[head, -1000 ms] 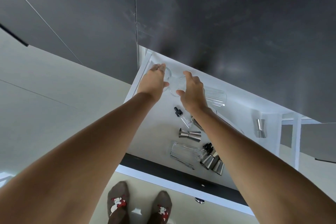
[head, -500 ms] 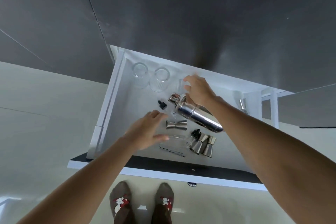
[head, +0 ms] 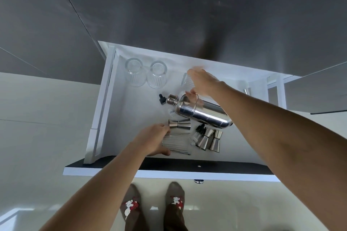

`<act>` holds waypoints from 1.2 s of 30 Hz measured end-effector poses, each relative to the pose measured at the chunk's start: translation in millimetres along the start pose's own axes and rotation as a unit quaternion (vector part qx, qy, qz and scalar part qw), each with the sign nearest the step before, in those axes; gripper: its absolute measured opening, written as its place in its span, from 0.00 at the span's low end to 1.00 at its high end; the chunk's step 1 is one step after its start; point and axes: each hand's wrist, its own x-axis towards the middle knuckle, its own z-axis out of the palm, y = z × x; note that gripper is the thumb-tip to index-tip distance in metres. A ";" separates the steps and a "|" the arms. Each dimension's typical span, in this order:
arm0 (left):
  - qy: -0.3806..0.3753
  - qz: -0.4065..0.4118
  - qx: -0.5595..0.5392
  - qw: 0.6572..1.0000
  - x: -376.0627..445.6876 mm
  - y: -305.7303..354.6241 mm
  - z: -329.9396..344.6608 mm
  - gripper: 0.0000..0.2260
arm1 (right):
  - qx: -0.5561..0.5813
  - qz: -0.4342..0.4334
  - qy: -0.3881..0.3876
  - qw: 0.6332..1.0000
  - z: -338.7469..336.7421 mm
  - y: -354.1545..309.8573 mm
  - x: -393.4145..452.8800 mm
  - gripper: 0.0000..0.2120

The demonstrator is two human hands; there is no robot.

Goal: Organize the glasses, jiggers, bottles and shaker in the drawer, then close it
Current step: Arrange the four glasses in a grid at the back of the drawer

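The white drawer (head: 102, 110) is pulled open below me. Two ribbed glasses (head: 135, 74) (head: 157, 75) stand upside down at its back left. My right hand (head: 204, 83) curls over a third ribbed glass (head: 185, 80) beside them, fingers above it and thumb below. Near the front lies a tall ribbed glass (head: 177, 142), and my left hand (head: 152, 141) grips its end. The steel shaker (head: 200, 111) lies on its side in the middle. One jigger (head: 179, 124) lies next to my left fingers. Two more jiggers (head: 203, 139) (head: 216, 141) and a dropper bottle (head: 196, 134) cluster right of the lying glass. Another dropper bottle (head: 162, 99) rests by the shaker cap.
A further jigger (head: 247, 90) stands at the drawer's back right, partly behind my right forearm. A dark cabinet front (head: 187, 15) rises behind the drawer. The drawer's front panel (head: 169, 171) has a knob (head: 198, 181). My socked feet (head: 154, 206) stand on pale floor.
My left hand moved forward and closed on the lying glass at the front. My right hand stayed at the third glass at the back. The view shifted slightly.
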 end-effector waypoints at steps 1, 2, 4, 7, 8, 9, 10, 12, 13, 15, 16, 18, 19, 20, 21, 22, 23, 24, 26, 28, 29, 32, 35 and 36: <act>-0.003 -0.002 -0.002 1.000 -0.2 -0.2 -0.2 0.31 | -0.004 0.001 0.001 1.000 2.3 1.0 -0.8 0.27; -0.004 -0.003 -0.009 1.000 -0.4 -0.9 -0.7 0.31 | -0.008 0.001 0.003 1.000 4.4 2.1 -1.7 0.28; 0.002 -0.002 -0.043 0.999 -3.5 -1.9 -4.5 0.30 | -0.011 0.000 0.004 1.000 7.0 4.0 -4.6 0.29; 0.032 -0.003 -0.092 0.995 -14.5 -4.7 -17.0 0.32 | -0.004 0.001 0.034 0.999 5.6 6.2 -15.6 0.30; 0.044 -0.002 -0.098 0.994 -19.9 -6.6 -22.6 0.32 | 0.001 -0.004 0.056 0.998 3.2 5.8 -21.9 0.32; 0.052 -0.003 -0.102 0.993 -26.1 -9.0 -28.4 0.32 | 0.007 -0.013 0.081 0.997 0.4 4.1 -30.0 0.34; 0.059 -0.007 -0.107 0.992 -33.0 -12.0 -34.4 0.32 | 0.016 -0.024 0.110 0.994 -3.5 1.1 -39.6 0.36; 0.079 -0.023 -0.122 0.989 -45.9 -18.3 -46.8 0.32 | 0.061 -0.043 0.172 0.982 -11.8 -9.6 -60.2 0.37; 0.091 -0.036 -0.129 0.987 -52.3 -21.0 -53.2 0.32 | 0.111 -0.044 0.199 0.973 -15.0 -17.6 -70.2 0.37; 0.120 -0.065 -0.132 0.982 -64.9 -23.6 -67.1 0.32 | 0.244 -0.035 0.236 0.940 -20.0 -39.2 -86.8 0.38; 0.137 -0.075 -0.125 0.980 -70.1 -24.0 -74.0 0.31 | 0.305 -0.032 0.246 0.919 -20.1 -51.1 -91.9 0.39; 0.169 -0.083 -0.094 0.978 -77.4 -23.8 -85.9 0.30 | 0.391 -0.031 0.251 0.885 -14.9 -74.0 -95.9 0.37; 0.183 -0.088 -0.077 0.976 -79.1 -23.7 -91.0 0.30 | 0.419 -0.031 0.248 0.873 -11.2 -84.7 -95.1 0.36; 0.197 -0.094 -0.060 0.974 -79.7 -23.4 -95.4 0.29 | 0.437 -0.031 0.244 0.865 -7.5 -94.4 -93.0 0.35; 0.210 -0.102 -0.046 0.971 -79.1 -23.0 -99.0 0.29 | 0.445 -0.030 0.240 0.862 -3.8 -102.4 -89.6 0.34; 0.223 -0.111 -0.034 0.968 -77.7 -22.1 -101.9 0.29 | 0.447 -0.026 0.239 0.862 -0.7 -108.7 -85.5 0.33; 0.234 -0.119 -0.023 0.965 -75.5 -21.3 -104.1 0.29 | 0.444 -0.019 0.239 0.863 2.3 -113.4 -81.1 0.32; 0.241 -0.126 -0.011 0.962 -72.7 -20.6 -105.7 0.29 | 0.440 -0.009 0.240 0.865 4.3 -116.9 -76.6 0.31; 0.247 -0.135 0.009 0.960 -65.6 -20.0 -106.9 0.29 | 0.429 0.008 0.240 0.871 8.3 -120.1 -67.9 0.30; 0.249 -0.142 0.022 0.958 -57.2 -20.5 -106.6 0.28 | 0.415 0.010 0.236 0.879 12.8 -121.5 -60.0 0.28; 0.250 -0.145 0.028 0.957 -52.5 -21.0 -106.1 0.27 | 0.407 0.009 0.233 0.883 15.8 -121.7 -56.6 0.28; 0.252 -0.157 0.043 0.954 -38.7 -24.1 -104.4 0.25 | 0.392 0.013 0.217 0.894 24.9 -121.2 -48.2 0.28; 0.254 -0.162 0.053 0.952 -27.6 -28.1 -104.0 0.24 | 0.381 0.014 0.198 0.903 31.0 -119.4 -43.8 0.27; 0.256 -0.161 0.056 0.952 -24.5 -29.0 -104.1 0.24 | 0.377 0.014 0.193 0.906 32.5 -118.7 -42.7 0.27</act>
